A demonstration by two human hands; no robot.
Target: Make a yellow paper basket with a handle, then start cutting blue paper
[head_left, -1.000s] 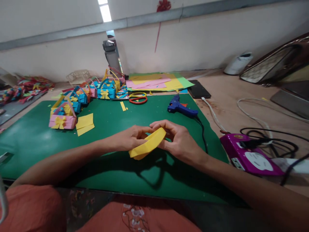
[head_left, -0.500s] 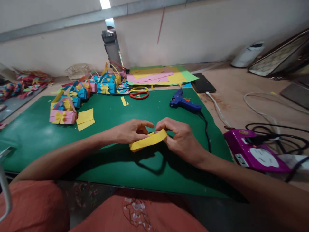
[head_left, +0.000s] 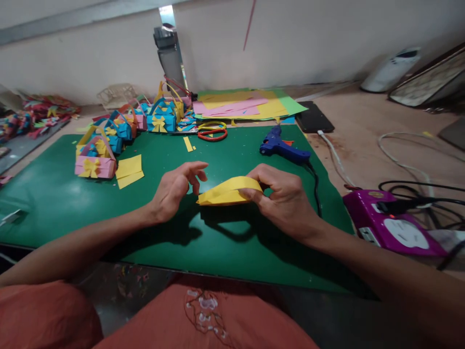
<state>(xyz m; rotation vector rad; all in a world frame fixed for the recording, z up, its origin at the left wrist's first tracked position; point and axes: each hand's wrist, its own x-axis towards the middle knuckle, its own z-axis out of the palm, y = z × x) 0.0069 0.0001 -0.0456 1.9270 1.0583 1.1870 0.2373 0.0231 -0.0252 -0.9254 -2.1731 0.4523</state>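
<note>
A folded yellow paper piece with a curved strip like a handle, a paper basket [head_left: 228, 190], is held above the green mat [head_left: 232, 264]. My right hand [head_left: 281, 198] pinches its right end between thumb and fingers. Just left of it, my left hand [head_left: 178, 189] is off the paper, its fingers apart and slightly bent. Yellow paper squares [head_left: 130, 171] lie on the mat further left. Beside them stands a pink paper basket [head_left: 95, 166] with a yellow bow.
A blue glue gun [head_left: 285, 146] lies at the mat's right, its cord running to a purple power box [head_left: 392, 223]. Red-handled scissors [head_left: 212, 135], stacked coloured paper [head_left: 250, 104], a phone [head_left: 314, 117] and a grey bottle [head_left: 170, 58] stand behind. Several small paper baskets [head_left: 162, 122] line the back left.
My left hand has let go of the yellow paper basket and moved left, its fingers opening. My right hand keeps hold and has turned the basket flatter. The view has shifted slightly.
</note>
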